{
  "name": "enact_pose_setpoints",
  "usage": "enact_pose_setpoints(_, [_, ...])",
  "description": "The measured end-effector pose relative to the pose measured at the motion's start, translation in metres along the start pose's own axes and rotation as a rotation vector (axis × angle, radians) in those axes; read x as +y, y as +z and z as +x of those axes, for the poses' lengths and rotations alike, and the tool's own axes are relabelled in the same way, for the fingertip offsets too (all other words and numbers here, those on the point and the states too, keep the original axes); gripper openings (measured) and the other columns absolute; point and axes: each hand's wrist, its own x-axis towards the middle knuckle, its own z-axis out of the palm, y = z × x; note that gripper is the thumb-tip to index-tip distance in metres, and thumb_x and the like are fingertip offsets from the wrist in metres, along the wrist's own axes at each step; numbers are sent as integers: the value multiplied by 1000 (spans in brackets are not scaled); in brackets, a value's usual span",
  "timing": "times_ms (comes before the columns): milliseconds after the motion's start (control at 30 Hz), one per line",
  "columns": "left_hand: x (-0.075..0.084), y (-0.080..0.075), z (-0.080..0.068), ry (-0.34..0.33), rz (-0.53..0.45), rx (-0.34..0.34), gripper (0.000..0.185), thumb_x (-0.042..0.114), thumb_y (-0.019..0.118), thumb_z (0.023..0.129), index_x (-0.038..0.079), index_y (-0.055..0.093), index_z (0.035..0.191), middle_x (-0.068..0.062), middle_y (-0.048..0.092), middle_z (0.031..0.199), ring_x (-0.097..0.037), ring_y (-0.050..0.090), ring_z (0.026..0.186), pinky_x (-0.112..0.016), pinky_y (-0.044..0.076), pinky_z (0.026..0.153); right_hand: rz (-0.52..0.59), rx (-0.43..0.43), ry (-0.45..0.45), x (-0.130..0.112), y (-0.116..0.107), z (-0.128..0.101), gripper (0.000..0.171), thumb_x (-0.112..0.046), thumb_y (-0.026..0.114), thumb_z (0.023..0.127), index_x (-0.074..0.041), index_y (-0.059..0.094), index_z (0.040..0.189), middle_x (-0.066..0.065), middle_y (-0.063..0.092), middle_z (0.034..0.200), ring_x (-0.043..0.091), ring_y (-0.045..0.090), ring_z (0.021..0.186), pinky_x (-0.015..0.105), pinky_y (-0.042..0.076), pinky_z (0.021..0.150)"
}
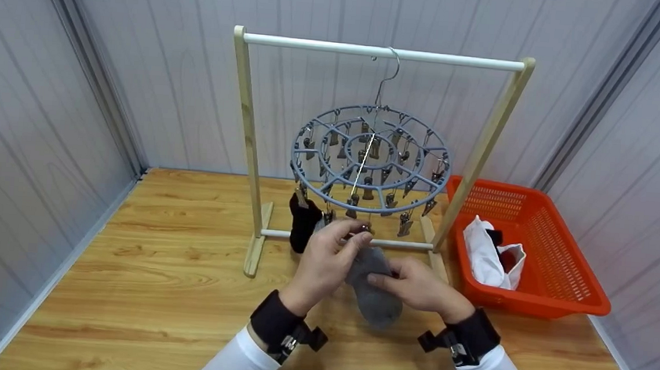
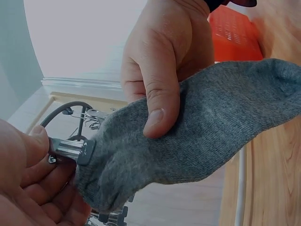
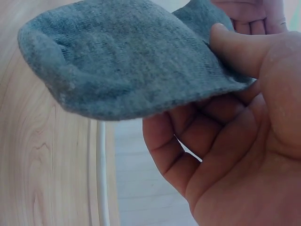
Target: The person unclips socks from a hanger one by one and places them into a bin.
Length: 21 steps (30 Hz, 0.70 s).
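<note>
A grey sock (image 1: pixel 378 307) stretches between my two hands below a round clip hanger (image 1: pixel 294 147). My left hand (image 1: pixel 327 260) pinches a metal clip (image 2: pixel 70 148) at the hanger's front edge. In the left wrist view the clip's end lies over the sock's cuff. My right hand (image 1: pixel 421 285) holds the sock at its middle, thumb on top and fingers beneath, as the right wrist view shows. The toe sticks out free toward me. A black sock (image 1: pixel 304 225) hangs at the hanger's left, with a grey piece beside it partly hidden by my left hand.
The hanger hooks onto the white bar (image 1: pixel 328 46) of a wooden stand (image 1: pixel 246 109). Many metal clips dangle from its rings. To the right, an orange basket (image 1: pixel 569 260) holds white and black cloth pieces (image 1: pixel 484 259). Panel walls enclose the wooden table (image 1: pixel 142 288).
</note>
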Motion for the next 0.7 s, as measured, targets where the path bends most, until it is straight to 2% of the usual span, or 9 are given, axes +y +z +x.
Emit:
enact_pose_setpoints(133, [-2, 0, 0, -1, -25, -1, 20, 18, 70, 111, 3, 83, 116, -4, 83, 110, -16, 77, 98, -33, 65, 84, -12, 4, -8, 0, 0, 0, 25, -33, 74, 110, -12, 75, 96, -9, 63, 79, 11, 62, 73, 27, 49, 64])
enact_pose_setpoints(233, [-2, 0, 1, 2, -30, 2, 18, 17, 71, 110, 3, 83, 112, -2, 83, 106, -14, 77, 94, -30, 64, 80, -6, 2, -9, 0, 1, 1, 25, -33, 74, 109, -13, 75, 94, -10, 58, 76, 10, 59, 70, 26, 45, 62])
enact_pose_setpoints(467, [-4, 0, 1, 30, -26, 29, 17, 17, 72, 109, 5, 85, 109, -1, 84, 103, -14, 79, 93, -29, 64, 78, -4, 1, 3, -1, 2, 1, 25, -33, 74, 109, -13, 76, 95, -10, 60, 77, 10, 60, 70, 26, 46, 63])
enact_pose_setpoints(700, [-5, 0, 0, 11, -45, 34, 18, 12, 72, 109, 1, 85, 112, -3, 85, 102, -17, 81, 93, -29, 65, 77, 12, -12, 12, -2, 1, 0, 21, -32, 74, 109, -13, 79, 101, -7, 69, 84, 11, 63, 78, 27, 49, 69])
